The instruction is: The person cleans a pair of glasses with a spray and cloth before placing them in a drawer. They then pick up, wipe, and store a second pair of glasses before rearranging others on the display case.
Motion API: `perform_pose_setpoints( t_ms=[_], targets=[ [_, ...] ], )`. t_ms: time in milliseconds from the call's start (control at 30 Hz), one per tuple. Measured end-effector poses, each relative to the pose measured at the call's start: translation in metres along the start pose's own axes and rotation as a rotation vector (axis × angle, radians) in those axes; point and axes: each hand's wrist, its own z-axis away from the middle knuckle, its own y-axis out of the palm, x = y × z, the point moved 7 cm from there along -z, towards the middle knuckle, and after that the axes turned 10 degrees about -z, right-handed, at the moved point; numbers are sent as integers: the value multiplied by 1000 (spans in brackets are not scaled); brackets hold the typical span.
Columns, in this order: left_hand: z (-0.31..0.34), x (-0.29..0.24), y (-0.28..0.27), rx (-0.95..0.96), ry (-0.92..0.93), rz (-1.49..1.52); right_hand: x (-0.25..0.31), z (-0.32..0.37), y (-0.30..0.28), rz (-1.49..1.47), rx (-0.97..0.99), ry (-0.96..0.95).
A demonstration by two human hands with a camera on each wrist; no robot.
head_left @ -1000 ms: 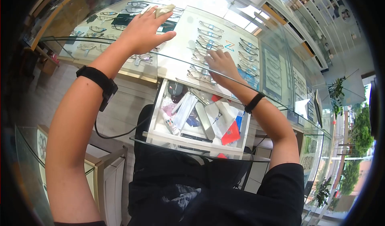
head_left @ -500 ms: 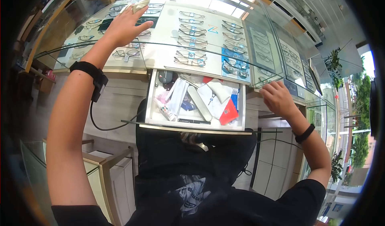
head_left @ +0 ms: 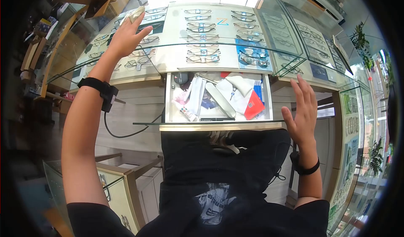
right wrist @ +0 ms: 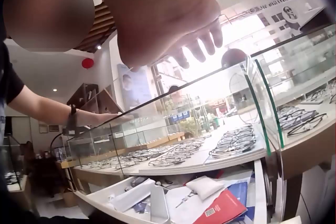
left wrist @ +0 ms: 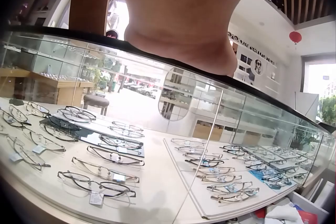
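Observation:
My left hand [head_left: 124, 39] lies over the glass top of the display case [head_left: 168, 56], fingers extended and thumb spread out. At its fingertips is a crumpled beige cloth [head_left: 135, 15], partly hidden by the fingers. Beneath the glass, rows of eyeglasses [head_left: 202, 52] with small tags lie on white boards. My right hand [head_left: 304, 111] hovers right of the open drawer [head_left: 269, 98], its fingers straight and holding nothing. In the right wrist view that right hand [right wrist: 163, 19] appears above the case edge with fingers spread.
In the drawer lie a long grey-green case [head_left: 219, 100], a red card [head_left: 254, 105], a white pouch [head_left: 240, 85] and a small bottle [head_left: 185, 111]. A glass edge [head_left: 147, 123] runs along the drawer front. More glass cases stand at right and lower left.
My right hand has come off the glass above the eyeglasses, moving right and toward me, and its fingers have straightened. The left hand stays on the glass with the cloth, while the head view has shifted.

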Motion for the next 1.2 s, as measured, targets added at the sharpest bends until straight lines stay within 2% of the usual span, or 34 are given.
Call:
perform_pose_setpoints(
  t_ms=[333,667,1200],
  targets=[
    [2,-2,-3,46,-22,18,-11,-23,6,0,-108,-5],
    [0,-2,-2,39,-10,9,-33,-66,27,93,-155,-49],
    [-1,0,-2,26,2,14,-59,-118,50,81,-197,-142]
  ],
)
